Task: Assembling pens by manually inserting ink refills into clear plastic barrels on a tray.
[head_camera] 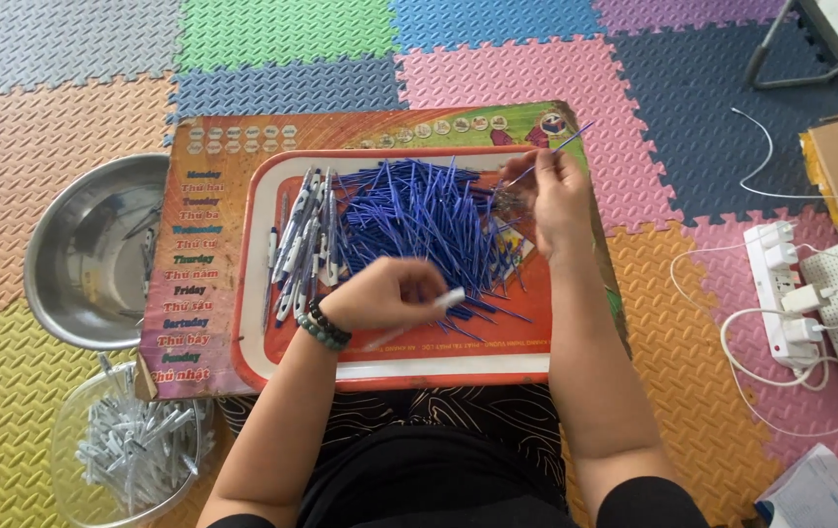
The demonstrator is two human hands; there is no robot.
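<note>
A white pen barrel (417,315) is held in the left hand (390,291), the fingers closed around it, just at the 6 o'clock edge of the heap of blue refills (419,220) on the orange tray (255,284). At about 2 o'clock from the heap, 1 blue refill (564,145) is pinched between thumb and fingers of the right hand (548,191), its free end pointing up and away; a small cluster of what seem to be springs lies under that hand, too small to be told for certain.

The step in hand is judged to be the threading of a refill into a barrel. It would be done well if the barrel's open end were turned toward the right hand and the refill were gripped nearer its tip, so that the thin tube is kept from bending. Both pieces should be brought together over the tray, so that anything dropped is caught.

Finished pens (300,244) are laid in a row at 9 o'clock of the heap. A steel bowl (67,284) stands further out at 9 o'clock, and a clear bowl of white barrels (135,440) at 7 o'clock.
</note>
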